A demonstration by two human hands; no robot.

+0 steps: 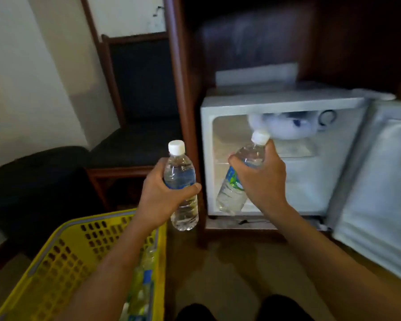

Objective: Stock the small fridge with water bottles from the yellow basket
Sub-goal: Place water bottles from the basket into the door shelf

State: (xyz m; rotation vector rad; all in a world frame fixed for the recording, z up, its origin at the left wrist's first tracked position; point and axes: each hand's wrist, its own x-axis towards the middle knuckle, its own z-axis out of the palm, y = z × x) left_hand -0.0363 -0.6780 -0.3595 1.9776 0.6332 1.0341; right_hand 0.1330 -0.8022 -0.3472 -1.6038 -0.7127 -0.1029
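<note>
My left hand (162, 193) grips a clear water bottle (181, 177) with a white cap, held upright above the far corner of the yellow basket (63, 253). My right hand (262, 179) grips a second water bottle (236, 181), tilted with its cap pointing up and right, right in front of the small white fridge (276, 105). The fridge stands open, its door (380, 181) swung out to the right. An icy freezer box (285, 126) fills the top of its interior. More bottles (141, 286) lie in the basket beside my left forearm.
The fridge sits low inside a dark wooden cabinet (183, 89). A dark-cushioned wooden chair (137, 140) stands to the left, with a black padded seat (33, 186) nearer me. My knees (236, 309) show at the bottom edge, on a brown floor.
</note>
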